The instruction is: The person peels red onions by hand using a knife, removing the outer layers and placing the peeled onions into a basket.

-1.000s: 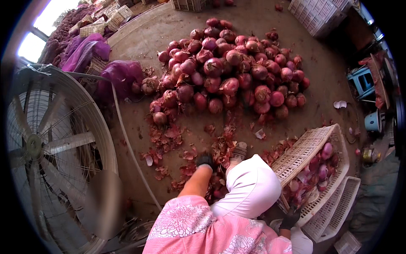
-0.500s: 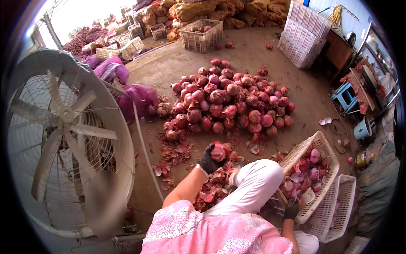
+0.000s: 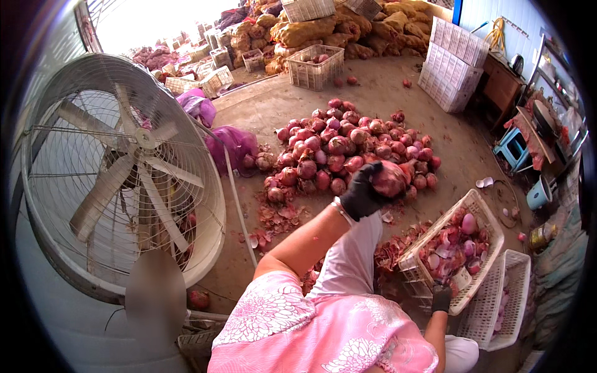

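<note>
A red onion (image 3: 389,179) is gripped in my black-gloved left hand (image 3: 364,193), raised in front of the onion pile (image 3: 336,146). Its outer skin looks partly loose. My right hand (image 3: 441,298), gloved in black too, is closed low at the near side of a cream plastic crate (image 3: 491,248). Just beyond its fingers lies a pale flat piece (image 3: 461,279); whether the hand holds it cannot be made out. Inside the crate are peeled purple onions (image 3: 469,224) and bits of skin.
A large caged fan (image 3: 143,140) stands at my left, with a pale pole (image 3: 233,180) beside it. Loose onion skins (image 3: 280,217) litter the floor. Another crate (image 3: 522,292) sits at the right. Stacked white crates (image 3: 451,62) and filled sacks (image 3: 305,31) stand farther back.
My left hand has risen and moved right from above the floor skins, bringing an onion up with it. My right hand stays by the crate. The whole view has shifted slightly.
</note>
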